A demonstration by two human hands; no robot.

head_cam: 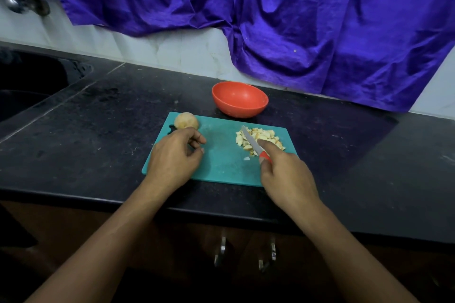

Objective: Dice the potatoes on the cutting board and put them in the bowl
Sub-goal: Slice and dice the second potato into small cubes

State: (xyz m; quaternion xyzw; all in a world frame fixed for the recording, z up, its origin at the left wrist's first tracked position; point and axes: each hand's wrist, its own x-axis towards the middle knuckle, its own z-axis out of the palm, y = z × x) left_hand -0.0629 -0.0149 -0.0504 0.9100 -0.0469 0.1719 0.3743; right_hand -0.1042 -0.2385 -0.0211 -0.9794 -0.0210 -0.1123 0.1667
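Observation:
A teal cutting board (221, 157) lies on the black counter. A whole potato (186, 120) sits at the board's far left corner. A pile of diced potato (261, 139) lies on the board's right side, with one small piece (246, 158) apart from it. My right hand (285, 174) grips a red-handled knife (251, 141), its blade lying against the pile. My left hand (174, 155) hovers over the board's left part, just short of the whole potato, fingers loosely curled and holding nothing. An empty orange bowl (240, 99) stands behind the board.
A dark sink (29, 86) is set into the counter at far left, with a tap (22, 0) above it. A purple cloth (270, 19) hangs over the back wall. Cabinet handles (222, 251) show below the counter's front edge.

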